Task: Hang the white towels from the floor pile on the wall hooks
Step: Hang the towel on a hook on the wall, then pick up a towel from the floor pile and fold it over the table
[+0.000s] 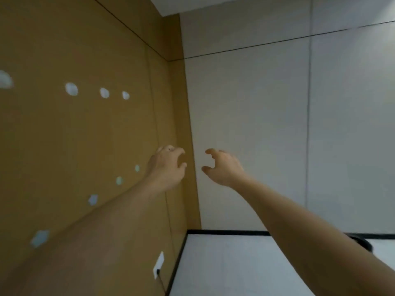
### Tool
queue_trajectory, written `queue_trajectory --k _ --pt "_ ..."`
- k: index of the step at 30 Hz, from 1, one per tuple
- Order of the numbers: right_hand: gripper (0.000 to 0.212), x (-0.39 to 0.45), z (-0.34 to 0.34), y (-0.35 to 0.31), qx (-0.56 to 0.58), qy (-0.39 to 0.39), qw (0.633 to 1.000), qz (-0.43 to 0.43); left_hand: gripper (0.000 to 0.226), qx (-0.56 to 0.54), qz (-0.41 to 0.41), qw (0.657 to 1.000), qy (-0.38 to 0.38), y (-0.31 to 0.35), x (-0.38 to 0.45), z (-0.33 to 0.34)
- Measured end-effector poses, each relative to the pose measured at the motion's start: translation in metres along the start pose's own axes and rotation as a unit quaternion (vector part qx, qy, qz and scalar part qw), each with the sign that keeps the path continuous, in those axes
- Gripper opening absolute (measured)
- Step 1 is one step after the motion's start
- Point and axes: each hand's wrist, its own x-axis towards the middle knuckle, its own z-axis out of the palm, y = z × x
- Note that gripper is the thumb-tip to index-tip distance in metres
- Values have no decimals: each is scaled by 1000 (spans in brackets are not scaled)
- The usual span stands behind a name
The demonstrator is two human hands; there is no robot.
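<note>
Both my arms reach forward toward the room corner. My left hand [167,165] is in front of the brown wall panel [74,135], fingers loosely curled, holding nothing. My right hand [223,167] is beside it in front of the white wall [256,124], thumb and fingers loosely curved and empty. Two rows of pale wall hooks sit on the brown panel: an upper row [104,92] and a lower slanting row [93,199]. All visible hooks are bare. No towel and no floor pile is in view.
A white wall socket [158,264] with a dark cable plugged in sits low on the brown panel. The pale floor [235,263] meets a black skirting strip [226,232]. A dark object [363,242] shows behind my right forearm.
</note>
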Motion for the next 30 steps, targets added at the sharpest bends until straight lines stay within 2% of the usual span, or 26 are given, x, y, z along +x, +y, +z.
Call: queue_trajectory --k 7,14,20,30 --pt "64 -92 -67 203 -77 -7 987 142 43 -120 103 981 -115 206 11 128" --pt "63 -215 -141 389 -101 -14 947 303 48 -188 213 933 -220 433 -21 236" --pt "56 -313 -191 496 -128 -19 896 425 45 -235 281 883 -293 585 -64 298" --pt "59 -417 -207 626 -92 -15 803 588 48 -266 387 791 -391 750 -103 408"
